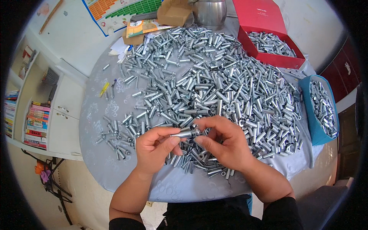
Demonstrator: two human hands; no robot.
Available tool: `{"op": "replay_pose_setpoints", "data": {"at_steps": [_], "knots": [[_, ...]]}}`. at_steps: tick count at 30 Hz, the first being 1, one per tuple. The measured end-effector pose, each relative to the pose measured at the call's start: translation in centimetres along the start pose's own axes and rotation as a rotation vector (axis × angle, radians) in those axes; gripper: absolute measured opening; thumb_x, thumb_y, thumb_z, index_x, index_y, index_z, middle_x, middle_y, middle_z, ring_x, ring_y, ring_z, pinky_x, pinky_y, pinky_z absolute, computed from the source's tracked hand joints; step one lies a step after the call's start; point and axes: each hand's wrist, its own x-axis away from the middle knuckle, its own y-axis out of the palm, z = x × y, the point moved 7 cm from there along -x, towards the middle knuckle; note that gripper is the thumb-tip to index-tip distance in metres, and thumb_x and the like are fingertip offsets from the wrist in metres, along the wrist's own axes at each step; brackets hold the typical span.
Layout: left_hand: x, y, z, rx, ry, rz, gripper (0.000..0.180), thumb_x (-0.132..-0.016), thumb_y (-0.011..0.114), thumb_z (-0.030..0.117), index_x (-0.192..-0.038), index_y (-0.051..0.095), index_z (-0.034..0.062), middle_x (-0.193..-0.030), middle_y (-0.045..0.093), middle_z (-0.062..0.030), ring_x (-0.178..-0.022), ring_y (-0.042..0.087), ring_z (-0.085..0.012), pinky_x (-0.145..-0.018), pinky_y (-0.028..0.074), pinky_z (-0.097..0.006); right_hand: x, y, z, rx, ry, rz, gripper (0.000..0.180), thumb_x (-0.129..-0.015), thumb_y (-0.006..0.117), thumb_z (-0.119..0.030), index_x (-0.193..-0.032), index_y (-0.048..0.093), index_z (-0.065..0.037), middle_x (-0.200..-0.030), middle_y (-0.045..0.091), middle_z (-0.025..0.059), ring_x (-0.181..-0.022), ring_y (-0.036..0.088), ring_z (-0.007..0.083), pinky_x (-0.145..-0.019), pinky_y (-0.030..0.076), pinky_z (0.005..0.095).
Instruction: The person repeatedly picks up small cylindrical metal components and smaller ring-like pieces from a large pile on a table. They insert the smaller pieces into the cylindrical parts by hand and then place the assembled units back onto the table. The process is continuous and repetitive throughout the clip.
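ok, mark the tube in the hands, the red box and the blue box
metal tube (183,134), head view, on its bare middle between the fingers
red box (276,59), head view, on its front wall
blue box (312,124), head view, on its left outer wall

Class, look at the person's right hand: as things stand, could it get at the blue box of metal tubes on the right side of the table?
Probably yes. The blue box stands open-topped on that side with nothing between, but the right hand and left hand now share a metal tube, so it must let go first.
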Motion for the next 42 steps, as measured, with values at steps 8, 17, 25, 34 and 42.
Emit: {"op": "replay_pose_setpoints", "data": {"at_steps": [8, 17, 25, 34, 42], "knots": [[-0.1, -0.1, -0.1, 0.042, -0.028, 0.002, 0.019, -0.091, 0.061, 0.002, -0.109, 0.063, -0.0041, -0.090, 0.070, -0.0140, -0.065, 0.065, -0.0109, -0.058, 0.053, -0.022, -0.1, -0.3, 0.8, 0.046, -0.064, 0.044, 0.026, -0.082, 0.071, -0.003, -0.108, 0.068, -0.005, -0.094, 0.064, 0.0068, -0.062, 0.056, 0.0081, -0.054, 0.046, 0.0217], [-0.1, -0.3, -0.1, -0.108, -0.015, -0.005, 0.019, -0.090, 0.063, 0.004, -0.107, 0.064, -0.0025, -0.083, 0.068, -0.0124, -0.056, 0.061, -0.0121, -0.052, 0.050, -0.023, -0.3, 0.3, -1.7, 0.182, -0.110, -0.003, 0.033, -0.078, 0.074, -0.002, -0.111, 0.066, -0.005, -0.104, 0.062, 0.0100, -0.063, 0.058, 0.0109, -0.054, 0.048, 0.0224], [-0.1, -0.5, -0.6, -0.022, -0.061, 0.081, 0.018, -0.089, 0.064, 0.003, -0.106, 0.064, -0.0029, -0.083, 0.068, -0.0114, -0.057, 0.060, -0.0108, -0.052, 0.049, -0.022, -0.3, -0.5, -0.9, 0.189, -0.164, 0.074, 0.026, -0.080, 0.073, -0.004, -0.105, 0.066, -0.004, -0.096, 0.063, 0.0096, -0.065, 0.059, 0.0142, -0.054, 0.048, 0.0248], [0.2, -0.2, -0.4, -0.054, -0.065, 0.061, 0.017, -0.089, 0.063, 0.004, -0.105, 0.063, -0.0025, -0.083, 0.068, -0.0114, -0.058, 0.061, -0.0114, -0.053, 0.050, -0.022, 0.0, 0.1, -1.4, 0.288, -0.168, 0.015, 0.022, -0.080, 0.072, -0.006, -0.100, 0.067, -0.003, -0.085, 0.064, 0.0112, -0.065, 0.063, 0.0227, -0.055, 0.050, 0.0305], [-0.1, 0.1, -0.4, -0.020, -0.088, 0.029, 0.016, -0.088, 0.062, 0.002, -0.104, 0.063, -0.0023, -0.085, 0.069, -0.0118, -0.058, 0.061, -0.0114, -0.053, 0.051, -0.023, 0.1, -0.1, -1.2, 0.352, -0.396, 0.023, 0.020, -0.081, 0.071, -0.004, -0.100, 0.066, -0.003, -0.085, 0.064, 0.0104, -0.062, 0.061, 0.0192, -0.055, 0.049, 0.0302]]}}
